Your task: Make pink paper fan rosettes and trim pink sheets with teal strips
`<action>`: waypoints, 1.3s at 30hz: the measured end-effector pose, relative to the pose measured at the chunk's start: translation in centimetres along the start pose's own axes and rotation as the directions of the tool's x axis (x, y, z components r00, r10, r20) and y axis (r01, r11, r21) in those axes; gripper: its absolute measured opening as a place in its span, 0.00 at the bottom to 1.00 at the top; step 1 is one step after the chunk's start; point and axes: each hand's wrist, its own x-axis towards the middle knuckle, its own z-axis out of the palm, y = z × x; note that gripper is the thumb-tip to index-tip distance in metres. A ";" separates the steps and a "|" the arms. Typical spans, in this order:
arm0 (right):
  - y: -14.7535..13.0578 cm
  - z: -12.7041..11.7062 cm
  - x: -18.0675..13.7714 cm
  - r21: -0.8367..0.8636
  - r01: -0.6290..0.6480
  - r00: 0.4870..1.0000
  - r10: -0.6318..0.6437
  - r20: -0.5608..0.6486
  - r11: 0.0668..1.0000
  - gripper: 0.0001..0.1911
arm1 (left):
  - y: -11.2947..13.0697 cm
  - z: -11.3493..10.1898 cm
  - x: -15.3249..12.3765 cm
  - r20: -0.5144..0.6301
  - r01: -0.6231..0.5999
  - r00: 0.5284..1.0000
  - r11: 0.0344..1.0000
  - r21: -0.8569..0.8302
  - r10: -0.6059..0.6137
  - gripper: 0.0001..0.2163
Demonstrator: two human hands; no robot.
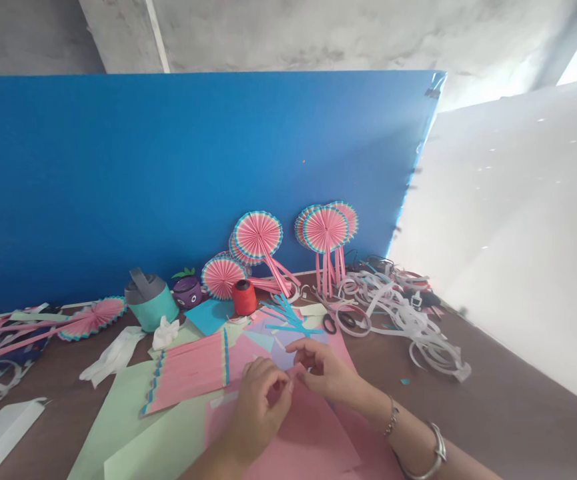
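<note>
My left hand (262, 400) is closed in a pinch, thumb against forefinger. My right hand (321, 368) curls opposite it, fingertips almost meeting the left ones. Between them shows a small piece of pink paper (295, 371), partly hidden by the fingers. Beneath both hands lie pink paper sheets (313, 440) over pale green sheets (153, 443). To the left of my hands rests a pleated pink paper (191, 370) with blue and cream edges. Just beyond my right hand are blue paper strips (293, 320) and dark-handled scissors (329, 324).
Round pink paper fans (258, 235) lean on a blue partition (193, 167), with more fans (326, 229) to their right. A red thread spool (244, 298), teal container (152, 303) and purple pot (187, 292) stand behind. Tangled white strips (398, 307) lie right; a white box (5, 430) sits left.
</note>
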 end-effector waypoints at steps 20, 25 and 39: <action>-0.2 0.3 -0.1 0.029 -0.065 0.997 0.064 0.037 0.997 0.23 | -0.1 0.1 -0.1 0.022 0.000 1.000 0.999 -0.033 0.001 0.08; -0.3 0.5 0.0 0.002 -0.056 0.998 0.056 0.021 0.998 0.22 | 0.2 0.1 -0.2 0.033 0.006 0.999 1.000 0.013 -0.006 0.10; 0.1 0.6 0.0 0.071 -0.081 0.996 0.078 0.042 0.994 0.21 | -0.3 0.2 -0.4 0.095 0.004 0.996 1.000 -0.015 -0.002 0.09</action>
